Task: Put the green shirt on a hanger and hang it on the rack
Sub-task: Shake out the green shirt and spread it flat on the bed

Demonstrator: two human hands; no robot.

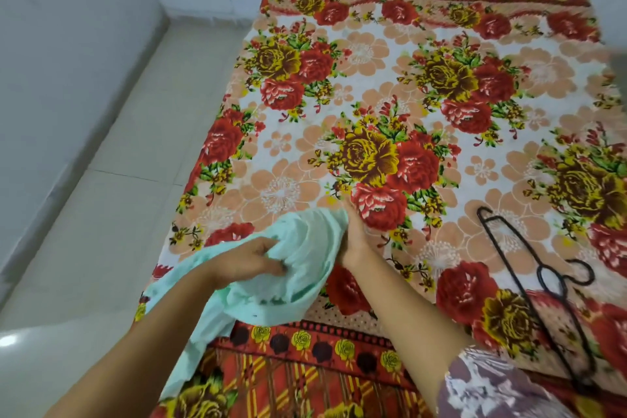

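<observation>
Only the arms are in shot. Left hand (247, 261) and forearm: bare all the way to the frame edge. Right hand (353, 241) and forearm: bare too. Above the right elbow there's a loose mauve-brown fabric sleeve (492, 387) with a white blotchy floral print, a slight glossy sheen and an uneven hem line. The print detail is blurred.

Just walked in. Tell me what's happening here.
A person at a bed is handling the green shirt. The left hand grips a bunch of its fabric; the right hand is against its far edge, its grip hidden. The black hanger lies untouched on the floral blanket to the right. The shirt is not on it yet, and no rack is in view.
</observation>
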